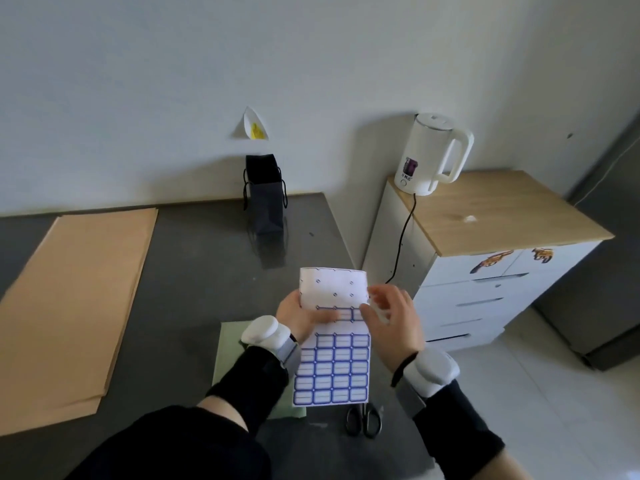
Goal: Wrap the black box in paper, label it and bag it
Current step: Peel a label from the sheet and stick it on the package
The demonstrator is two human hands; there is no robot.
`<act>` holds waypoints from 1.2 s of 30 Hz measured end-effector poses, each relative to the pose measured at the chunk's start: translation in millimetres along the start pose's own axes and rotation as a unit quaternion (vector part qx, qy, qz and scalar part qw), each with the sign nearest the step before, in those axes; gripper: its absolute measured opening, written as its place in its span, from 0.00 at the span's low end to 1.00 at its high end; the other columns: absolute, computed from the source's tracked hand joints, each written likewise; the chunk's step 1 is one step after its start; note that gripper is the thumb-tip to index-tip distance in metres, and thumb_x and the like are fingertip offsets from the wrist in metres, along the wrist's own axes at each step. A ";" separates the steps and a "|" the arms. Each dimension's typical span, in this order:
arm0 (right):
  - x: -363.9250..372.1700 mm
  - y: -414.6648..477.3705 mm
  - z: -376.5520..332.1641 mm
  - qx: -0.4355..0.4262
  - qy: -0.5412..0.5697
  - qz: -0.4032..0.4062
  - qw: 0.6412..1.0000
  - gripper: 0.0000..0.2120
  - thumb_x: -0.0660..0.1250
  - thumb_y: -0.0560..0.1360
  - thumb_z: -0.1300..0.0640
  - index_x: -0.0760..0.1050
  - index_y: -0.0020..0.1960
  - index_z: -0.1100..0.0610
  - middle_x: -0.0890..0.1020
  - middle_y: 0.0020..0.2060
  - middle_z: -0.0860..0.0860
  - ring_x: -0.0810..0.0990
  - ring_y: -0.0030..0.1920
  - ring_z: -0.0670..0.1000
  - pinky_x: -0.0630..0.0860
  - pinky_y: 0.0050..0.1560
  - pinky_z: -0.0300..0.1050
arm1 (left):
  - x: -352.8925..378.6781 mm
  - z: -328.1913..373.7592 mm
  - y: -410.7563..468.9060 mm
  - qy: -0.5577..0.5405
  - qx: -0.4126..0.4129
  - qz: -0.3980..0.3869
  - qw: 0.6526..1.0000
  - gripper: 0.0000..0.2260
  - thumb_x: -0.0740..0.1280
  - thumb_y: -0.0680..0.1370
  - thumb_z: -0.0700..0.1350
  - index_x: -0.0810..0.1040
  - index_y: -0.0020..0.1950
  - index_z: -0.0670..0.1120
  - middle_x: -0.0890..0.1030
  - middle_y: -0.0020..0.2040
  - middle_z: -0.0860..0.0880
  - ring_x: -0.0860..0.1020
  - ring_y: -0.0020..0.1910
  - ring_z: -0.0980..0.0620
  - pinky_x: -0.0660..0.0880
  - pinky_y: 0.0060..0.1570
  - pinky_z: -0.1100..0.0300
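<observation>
Green paper parcel (230, 348) lies flat on the dark grey desk (194, 289) at the near edge, mostly hidden under the left forearm. Can't tell what's inside it, and no bare black box shows.

Label sheet (334, 368) is held up over the parcel's right side. It's white with blue-bordered labels; the lower rows are full and the top part is stripped. The left hand (298, 317) grips the sheet's left edge with the thumb across the front. The right hand (394, 317) pinches at the right edge, level with the topmost remaining row. It's too blurred to tell whether it has a label or just the sheet. There's a white band on each wrist.

Black scissors (363, 420) lie on the desk just below the sheet's near right corner. A black paper bag (266, 199) with cord handles stands upright at the far edge against the wall. A stack of brown paper (79, 306) lies flat on the left side of the desk.

Right of the desk stands a white drawer unit (485, 289) with a wood top. A white kettle (429, 157) sits on its far left corner, with the cord hanging down the side.
</observation>
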State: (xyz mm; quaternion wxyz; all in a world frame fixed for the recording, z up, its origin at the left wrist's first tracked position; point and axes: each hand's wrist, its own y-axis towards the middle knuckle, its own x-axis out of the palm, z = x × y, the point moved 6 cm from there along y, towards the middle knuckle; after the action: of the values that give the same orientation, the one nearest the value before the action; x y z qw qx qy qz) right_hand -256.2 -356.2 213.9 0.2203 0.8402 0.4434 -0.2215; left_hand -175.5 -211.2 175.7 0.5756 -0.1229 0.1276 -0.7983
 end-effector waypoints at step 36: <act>-12.1 -7.7 -38.8 -0.223 -0.245 0.049 0.942 0.12 0.80 0.60 0.55 0.76 0.31 0.53 0.76 0.32 0.49 0.76 0.33 0.55 0.66 0.36 0.44 | 28.0 25.7 -33.1 0.247 0.202 -0.054 0.946 0.10 0.61 0.79 0.47 0.77 0.58 0.46 0.82 0.53 0.48 0.79 0.53 0.49 0.73 0.55 0.55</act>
State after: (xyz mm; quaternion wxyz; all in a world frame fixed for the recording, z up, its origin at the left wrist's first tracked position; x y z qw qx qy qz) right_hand -262.0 -338.1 250.7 0.5143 0.7100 0.3717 -0.3053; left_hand -204.6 -229.4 212.6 0.4948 0.1910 0.0949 -0.8424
